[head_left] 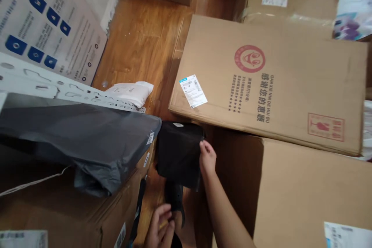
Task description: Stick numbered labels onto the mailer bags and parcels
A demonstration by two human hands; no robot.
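My right hand pinches the right edge of a black, flat, bag-like parcel. A small white label shows near its top, and the parcel hangs low between the cartons, above a dark shoe. At the bottom of the view, my left hand is apart from the parcel. Its fingers are loosely curled, with the thumb away from them and nothing held.
A large carton with red print lies on the right, beside another carton. On the left, a grey-wrapped package rests by a white perforated metal rail. A white packet lies on the wooden floor.
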